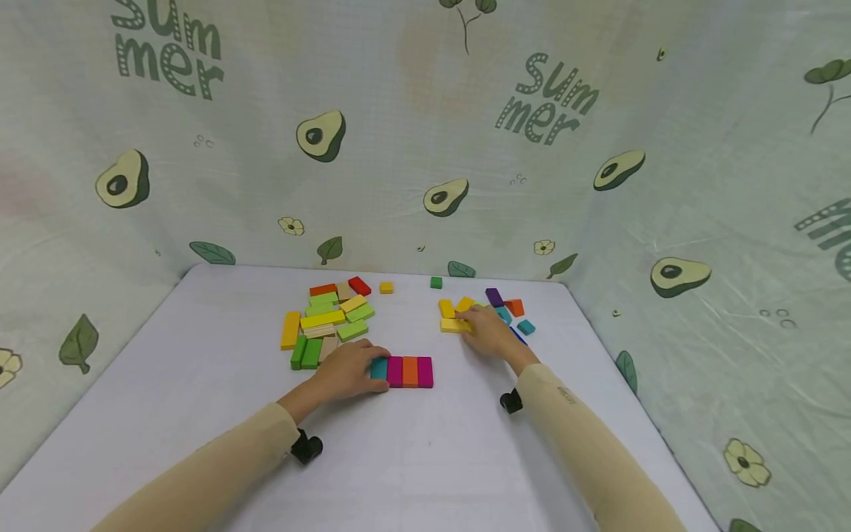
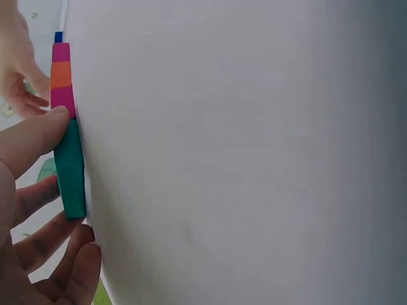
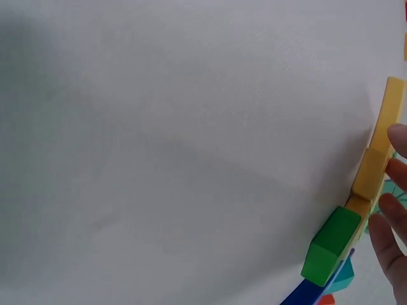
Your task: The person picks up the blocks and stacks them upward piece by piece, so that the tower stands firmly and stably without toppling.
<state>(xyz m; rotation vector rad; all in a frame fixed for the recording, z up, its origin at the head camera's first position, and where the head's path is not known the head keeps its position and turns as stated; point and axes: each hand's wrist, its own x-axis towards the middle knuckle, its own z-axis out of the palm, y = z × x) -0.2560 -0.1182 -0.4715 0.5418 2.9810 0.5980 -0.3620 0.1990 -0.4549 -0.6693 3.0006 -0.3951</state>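
A short row of flat wooden blocks lies on the white table: a teal block (image 2: 72,171) at the left end, then a magenta block (image 1: 395,372), an orange block (image 1: 410,372) and another magenta block (image 1: 425,372). The left hand (image 1: 352,371) pinches the teal block between thumb and fingers. At the right, fingers of the right hand (image 1: 490,330) rest at a yellow block (image 1: 454,325) in a loose group of pieces. That yellow block (image 3: 387,114) is also by the fingertips in the right wrist view, where a green block (image 3: 332,246) stands near them.
Behind the left hand lies a cluster of yellow, green, red and plain wood blocks (image 1: 322,319). A small yellow block (image 1: 386,287) and a small green block (image 1: 436,282) lie toward the back edge. Purple (image 1: 494,297), orange (image 1: 515,307) and teal blocks (image 1: 526,326) lie beyond the right hand.
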